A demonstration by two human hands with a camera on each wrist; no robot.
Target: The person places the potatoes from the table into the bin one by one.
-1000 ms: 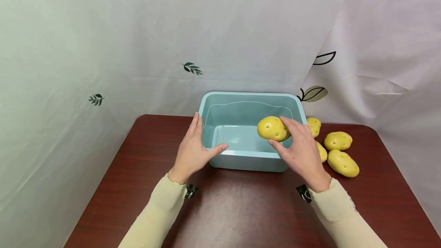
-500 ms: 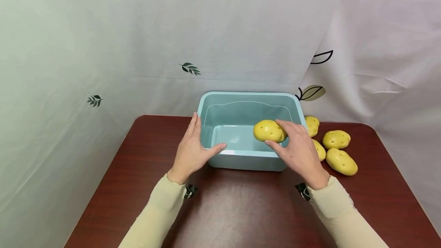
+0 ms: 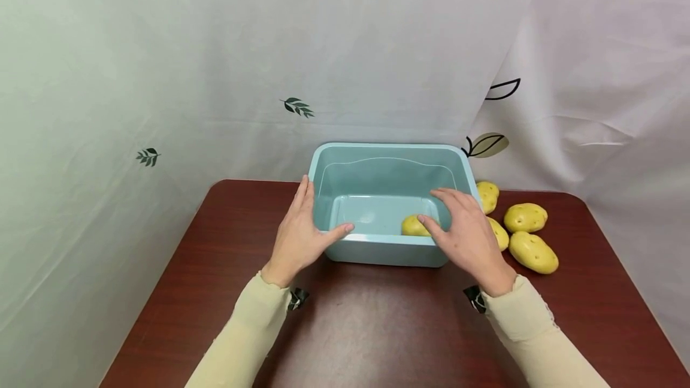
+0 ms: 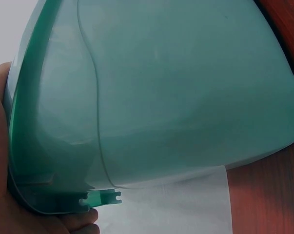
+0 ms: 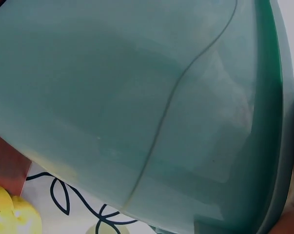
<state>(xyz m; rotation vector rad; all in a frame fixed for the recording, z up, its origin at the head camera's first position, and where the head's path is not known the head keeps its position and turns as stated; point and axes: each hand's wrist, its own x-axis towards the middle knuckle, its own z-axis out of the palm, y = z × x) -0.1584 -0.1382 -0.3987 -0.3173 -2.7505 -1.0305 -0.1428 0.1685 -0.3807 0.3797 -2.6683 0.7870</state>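
Left hand [image 3: 302,229], straight-fingered and not gripping, along the bin [image 3: 377,184], could shove it by leaning; the lone potato [image 3: 412,227] inside, between the hands, may roll if jolted; right hand [image 3: 463,235], loose, holding nothing, could scatter the four potatoes [image 3: 525,218] beyond it by swinging wide.

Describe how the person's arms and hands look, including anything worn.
The left hand and right hand are bare. The left sleeve and right sleeve are pale cream, reaching the wrists. A small black piece shows beside each wrist's inner side.
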